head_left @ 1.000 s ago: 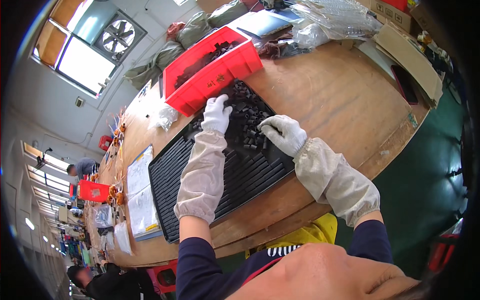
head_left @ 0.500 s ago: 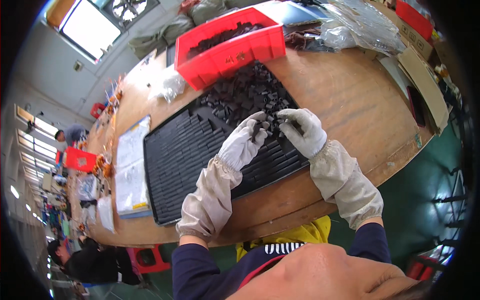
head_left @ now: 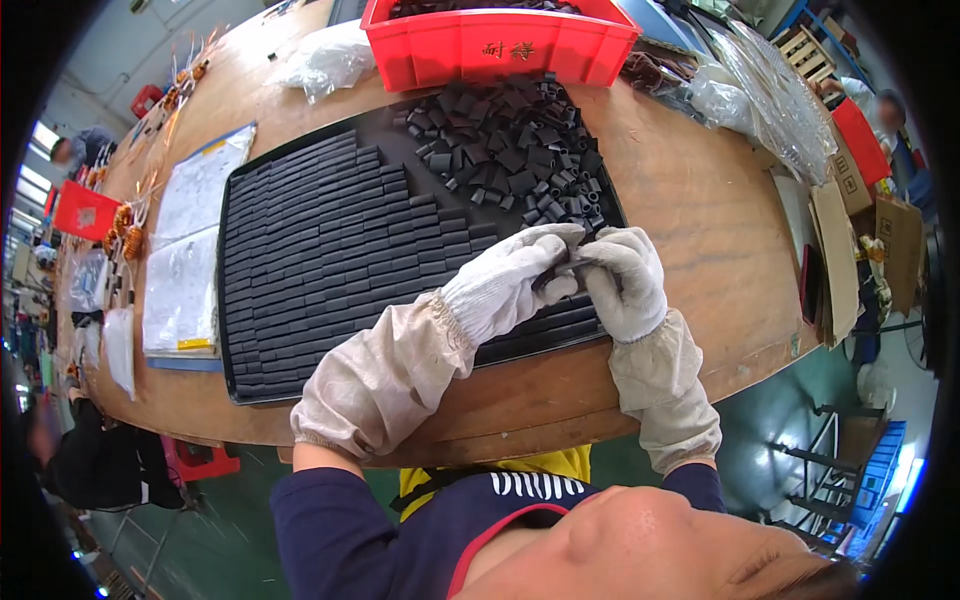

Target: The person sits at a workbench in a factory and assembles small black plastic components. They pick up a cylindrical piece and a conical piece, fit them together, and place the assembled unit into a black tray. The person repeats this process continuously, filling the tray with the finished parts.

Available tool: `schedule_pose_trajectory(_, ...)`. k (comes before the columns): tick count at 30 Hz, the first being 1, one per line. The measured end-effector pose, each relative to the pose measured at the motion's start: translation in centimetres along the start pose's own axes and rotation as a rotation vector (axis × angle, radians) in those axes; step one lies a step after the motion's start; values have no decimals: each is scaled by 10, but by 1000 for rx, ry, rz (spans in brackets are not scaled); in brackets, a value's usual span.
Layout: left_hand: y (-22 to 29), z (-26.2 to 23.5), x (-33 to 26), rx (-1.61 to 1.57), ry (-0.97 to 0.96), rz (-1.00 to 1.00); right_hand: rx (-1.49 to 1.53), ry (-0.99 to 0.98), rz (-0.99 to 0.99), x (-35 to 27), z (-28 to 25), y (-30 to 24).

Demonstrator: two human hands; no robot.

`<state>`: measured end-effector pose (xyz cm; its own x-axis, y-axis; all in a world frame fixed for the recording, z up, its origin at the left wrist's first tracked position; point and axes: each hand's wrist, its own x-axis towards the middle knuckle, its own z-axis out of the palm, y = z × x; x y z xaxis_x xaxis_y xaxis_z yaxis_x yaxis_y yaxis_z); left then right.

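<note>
Both my hands wear white gloves with beige sleeve covers and meet over the right part of a black tray [head_left: 226,330]. My left hand [head_left: 515,275] is closed, with short black tubes [head_left: 553,275] at its fingertips. My right hand [head_left: 628,285] is pinched against the same spot, its thumb and fingers touching a black tube; how many pieces are there is hidden. Beyond the hands lies a loose heap of short black tubes [head_left: 520,150]. Tubes laid in neat rows [head_left: 330,260] fill the tray's left and near parts.
A red bin [head_left: 490,60] holding black pieces stands behind the tray. Papers in a folder [head_left: 185,270] lie at the left, and a clear plastic bag [head_left: 325,60] lies behind. Plastic sheets [head_left: 770,100] and cardboard [head_left: 835,260] sit at the right. Other people are farther off.
My right hand has gone from thumb and fingers apart to a pinch, and my hands have come together. The tray and bin show farther left and higher because the view has turned.
</note>
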<state>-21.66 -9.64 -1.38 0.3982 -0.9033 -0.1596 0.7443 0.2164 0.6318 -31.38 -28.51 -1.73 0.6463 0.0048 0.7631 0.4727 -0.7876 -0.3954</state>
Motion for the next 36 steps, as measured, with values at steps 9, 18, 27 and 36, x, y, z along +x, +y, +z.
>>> schedule_pose_trajectory(9, 14, 21, 7, -68, 193, -259, 75, 88, 114, -4, -4, 6)
schedule_pose_trajectory(18, 8, 20, -6, 466, 161, -110, -66, 34, 18, 2, -6, 5)
schedule_pose_trajectory(27, 7, 15, -6, 592, 128, -66, -136, -50, -48, 4, -11, 3)
schedule_pose_trajectory(36, 5, 9, 0, 692, 215, 31, 698, 3, 463, -11, -7, 0)
